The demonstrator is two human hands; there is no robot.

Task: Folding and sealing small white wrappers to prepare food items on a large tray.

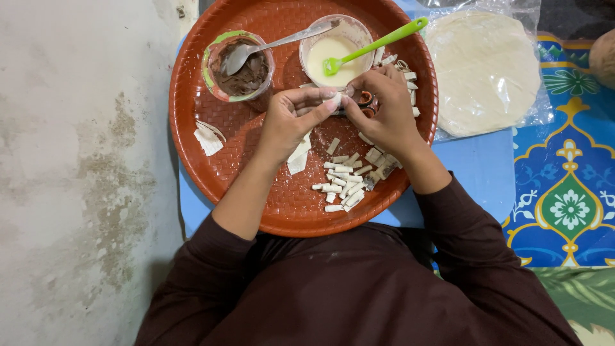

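1. Both your hands meet over the far middle of the round red-brown woven tray (192,128), just this side of the two cups.
2. Your left hand (291,122) pinches a small white pastry piece (334,100) between thumb and forefinger; the piece sits right at the fingertips, sticking out toward your other hand.
3. Your right hand (384,112) curls in from the other side, fingertips closed on the same piece, so it is gripped between the two hands, above the tray floor.
4. Something small and dark with an orange edge (366,98) shows just beside your right fingertips; you cannot tell what it is.
5. Beyond your left hand stands a cup of brown paste (246,77) with a metal spoon (282,43) resting in it.
6. Beside it, a clear cup of pale cream liquid (330,54) holds a green silicone brush (378,43).
7. A heap of little rolled white pieces (346,182) lies on the tray near your right wrist.
8. A stack of round pastry sheets (483,70) in clear plastic lies off the tray, on your right.
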